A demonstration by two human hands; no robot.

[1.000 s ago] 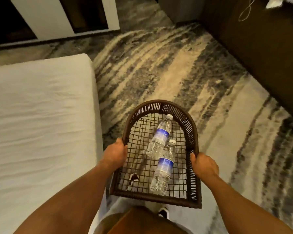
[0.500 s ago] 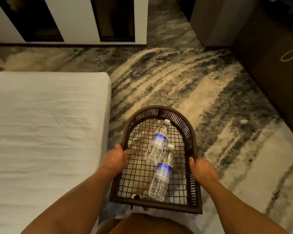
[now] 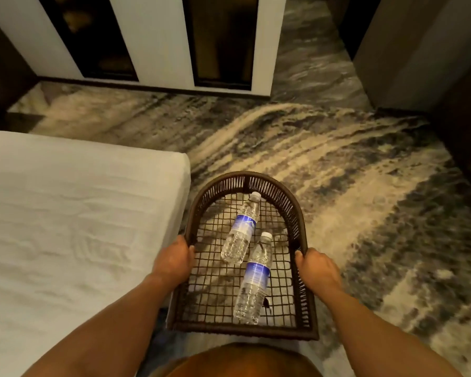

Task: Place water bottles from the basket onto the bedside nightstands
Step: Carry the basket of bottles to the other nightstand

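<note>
I carry a dark brown wicker basket [image 3: 288, 202] with an arched far end and an open grid floor, level in front of my body. My left hand [image 3: 173, 261] grips its left rim and my right hand [image 3: 314, 269] grips its right rim. Two clear water bottles with blue labels and white caps lie flat inside. The far bottle [image 3: 241, 229] points its cap toward the arched end. The near bottle [image 3: 254, 278] lies just right of it, cap touching the far one's base. No nightstand is clearly in view.
A bed with a white cover [image 3: 65, 227] fills the left side, its corner close to the basket's left rim. Patterned grey and beige carpet [image 3: 337, 164] stretches ahead and to the right. A white-framed wall unit [image 3: 152, 42] stands ahead; dark furniture [image 3: 468, 126] lines the right.
The view has turned and advanced: the bed's foot corner and the white-framed unit are nearer, the right-hand furniture slid away. The basket stays in both hands; the bottles shifted slightly.
</note>
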